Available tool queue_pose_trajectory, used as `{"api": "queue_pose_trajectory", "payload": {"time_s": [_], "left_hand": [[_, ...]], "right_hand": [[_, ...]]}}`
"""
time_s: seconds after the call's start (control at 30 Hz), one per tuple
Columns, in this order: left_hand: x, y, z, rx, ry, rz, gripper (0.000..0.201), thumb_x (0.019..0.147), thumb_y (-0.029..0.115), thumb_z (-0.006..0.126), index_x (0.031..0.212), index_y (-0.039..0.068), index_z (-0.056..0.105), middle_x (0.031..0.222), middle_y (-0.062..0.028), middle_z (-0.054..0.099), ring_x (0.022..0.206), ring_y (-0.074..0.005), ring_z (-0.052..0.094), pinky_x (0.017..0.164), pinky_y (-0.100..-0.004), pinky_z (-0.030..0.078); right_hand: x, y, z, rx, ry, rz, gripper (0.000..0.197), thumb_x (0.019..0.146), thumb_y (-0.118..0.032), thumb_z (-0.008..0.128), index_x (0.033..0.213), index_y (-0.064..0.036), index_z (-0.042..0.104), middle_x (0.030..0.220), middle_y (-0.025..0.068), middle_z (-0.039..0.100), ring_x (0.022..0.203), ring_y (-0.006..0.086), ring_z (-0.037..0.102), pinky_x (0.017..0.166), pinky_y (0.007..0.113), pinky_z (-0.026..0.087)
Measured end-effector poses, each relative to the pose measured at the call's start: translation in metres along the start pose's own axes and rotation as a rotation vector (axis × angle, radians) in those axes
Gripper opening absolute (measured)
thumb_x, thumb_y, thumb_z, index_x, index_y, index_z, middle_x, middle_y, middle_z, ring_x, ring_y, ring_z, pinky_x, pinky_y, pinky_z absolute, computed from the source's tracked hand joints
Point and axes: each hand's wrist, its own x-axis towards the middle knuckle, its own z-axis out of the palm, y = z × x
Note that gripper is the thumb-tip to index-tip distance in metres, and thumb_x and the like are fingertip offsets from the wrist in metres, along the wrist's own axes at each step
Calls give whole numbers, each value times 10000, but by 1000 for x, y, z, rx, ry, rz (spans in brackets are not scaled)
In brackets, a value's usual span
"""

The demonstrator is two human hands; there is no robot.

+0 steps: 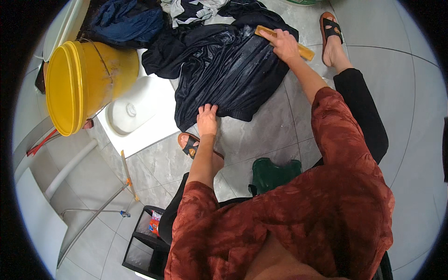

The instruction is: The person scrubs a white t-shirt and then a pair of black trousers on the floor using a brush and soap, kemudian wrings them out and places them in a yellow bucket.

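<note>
A wet black garment (219,70), gathered along its near edge and streaked with whitish suds, lies spread over the grey tiled floor. On its far right part, my right hand (283,45) grips a long yellow-brown scrub brush (305,52); its underside is hidden against the cloth. My left hand (206,120) holds the garment's near edge, with the fingers bent over the fabric. More bunched dark cloth adjoins the garment at its upper left.
A large yellow bucket (84,79) tilts beside a white squat-toilet basin (140,105) on the left. Dark blue clothes (128,21) and a grey-and-white cloth (193,10) lie at the back. Near me are a green stool (275,175) and a black rack (143,240).
</note>
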Motion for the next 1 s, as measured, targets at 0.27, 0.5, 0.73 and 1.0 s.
{"api": "queue_pose_trajectory", "payload": {"time_s": [0.27,0.5,0.73,1.0], "left_hand": [[-5,-18,11,-14,45,-66,223,749,64,529,924,108,661,984,-86,551,989,-308,510,790,-418,480],[10,-13,2,140,-57,-224,180,710,157,611,872,90,654,990,-80,551,989,-300,501,824,-446,439],[-6,57,27,44,15,-342,903,750,475,670,1423,19,278,1500,-221,217,1395,-403,164,1007,-668,248],[-13,53,17,-25,-268,-447,1127,707,531,715,1493,82,43,1555,-174,-49,1436,-342,-36,983,-728,238]], "right_hand": [[-99,-164,30,641,-512,-37,369,850,-264,607,1153,-53,586,1013,172,599,939,361,594,767,433,499],[-31,-25,11,170,-14,96,535,803,-152,627,1277,-383,538,904,98,513,859,308,547,727,423,487],[-117,-154,4,520,-197,309,455,853,-189,599,1273,-328,495,1007,135,536,949,335,548,770,429,488],[-105,-85,9,347,-241,-154,526,816,-91,555,1252,-383,517,933,121,569,874,318,575,738,422,483]]}}
